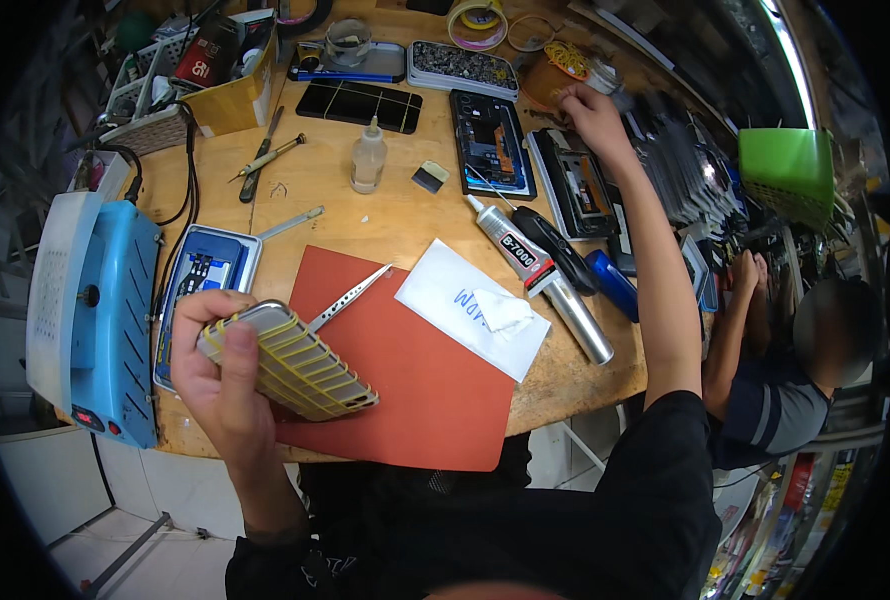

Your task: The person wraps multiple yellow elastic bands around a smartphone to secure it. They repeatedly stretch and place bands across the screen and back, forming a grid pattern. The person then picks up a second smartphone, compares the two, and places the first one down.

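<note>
Over the red mat, the left hand grips a banded phone that slackening fingers could drop; whether the right hand holds anything is unclear.

Opened phones, a screwdriver, a tube of glue, a tray of tiny parts and a blue bench machine are crowding a wooden workbench, marking this place as a phone-repair workshop.

1 white light strip seen past far right corner of wooden table. Pale tiled floor exposed off near left corner, bordered by 1 white panel; 1 grey bar laid there. Packed shelving seen beyond right edge.
</note>
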`<state>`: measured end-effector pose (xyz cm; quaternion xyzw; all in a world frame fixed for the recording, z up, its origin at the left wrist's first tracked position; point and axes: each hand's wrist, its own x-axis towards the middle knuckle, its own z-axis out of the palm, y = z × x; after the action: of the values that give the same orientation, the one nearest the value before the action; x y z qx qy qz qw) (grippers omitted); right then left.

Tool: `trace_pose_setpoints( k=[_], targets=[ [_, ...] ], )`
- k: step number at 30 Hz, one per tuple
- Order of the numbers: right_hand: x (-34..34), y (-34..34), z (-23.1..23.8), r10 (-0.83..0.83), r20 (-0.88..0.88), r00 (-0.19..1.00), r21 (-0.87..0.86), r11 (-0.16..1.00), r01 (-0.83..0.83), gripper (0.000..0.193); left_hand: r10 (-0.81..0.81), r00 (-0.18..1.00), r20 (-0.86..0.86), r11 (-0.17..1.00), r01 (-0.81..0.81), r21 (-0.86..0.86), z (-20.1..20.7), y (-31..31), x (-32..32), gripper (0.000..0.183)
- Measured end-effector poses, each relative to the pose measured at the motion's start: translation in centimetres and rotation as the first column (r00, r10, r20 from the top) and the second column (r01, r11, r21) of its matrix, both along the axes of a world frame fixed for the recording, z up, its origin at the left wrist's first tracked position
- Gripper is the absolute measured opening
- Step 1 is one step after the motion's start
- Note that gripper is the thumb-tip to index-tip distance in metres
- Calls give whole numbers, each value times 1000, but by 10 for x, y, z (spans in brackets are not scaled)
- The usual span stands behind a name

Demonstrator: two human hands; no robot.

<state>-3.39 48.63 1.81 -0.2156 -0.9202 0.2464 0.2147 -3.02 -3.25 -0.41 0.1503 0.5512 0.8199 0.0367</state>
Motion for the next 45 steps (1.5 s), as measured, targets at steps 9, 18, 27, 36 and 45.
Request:
trace_pose_setpoints(
  k=[9, 18, 27, 36, 45],
  targets=[
    [80, -145, 44, 226, -205, 952, -330, 900, -284, 20, -160, 944, -289, 975, 106, -193, 30, 10, 27, 22],
    [112, -310, 48, 566, -331, 755, -5, 799, -601, 10, -254, 915, -315, 943, 161, -292, 40, 11, 29, 33],
    [116, -320, 54, 618, -348, 705, 172, 782, -600, 14, -336, 862, -378, 911, 196, -364, 47, 13, 20, 28],
    [127, -338, 6, 549, -397, 736, 418, 822, -387, 26, -290, 877, -384, 937, 178, -300, 37, 12, 13, 18],
    [164, -356, -47, 380, -215, 900, 218, 917, -336, 20, -231, 949, -214, 973, 223, -62, 12, -6, -4, 25]
  ],
)
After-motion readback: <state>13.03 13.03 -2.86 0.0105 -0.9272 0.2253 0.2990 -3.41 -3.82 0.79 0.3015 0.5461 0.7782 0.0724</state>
